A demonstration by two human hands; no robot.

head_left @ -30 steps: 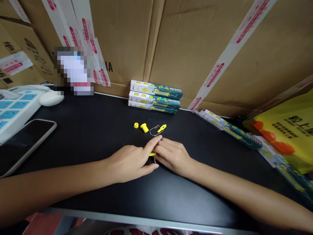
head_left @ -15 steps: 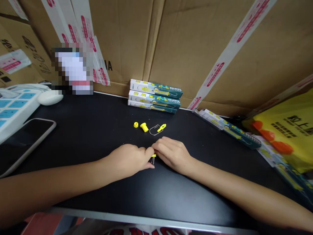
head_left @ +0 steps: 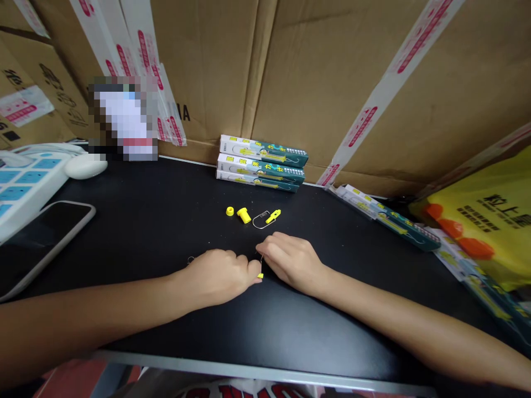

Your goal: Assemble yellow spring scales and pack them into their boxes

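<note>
My left hand is closed, its thumb and finger pinching a small yellow plastic piece. A thin metal wire rises from this piece to the fingertips of my right hand, which are closed on it. Behind my left hand a bit of curled thin wire shows; whether it belongs to the held part I cannot tell. Beyond the hands lie a yellow ring cap, a yellow plug and a bent wire loop touching a yellow slotted piece.
Printed spring-scale boxes are stacked at the back of the black table. More boxes lie at right beside a yellow bag. At left are a phone, a power strip and a white rounded object. Cardboard stands behind.
The yellow piece has moved lower, towards me, between my hands. More wire shows above it, and a curl of wire has appeared behind my left hand. The loose parts stay put.
</note>
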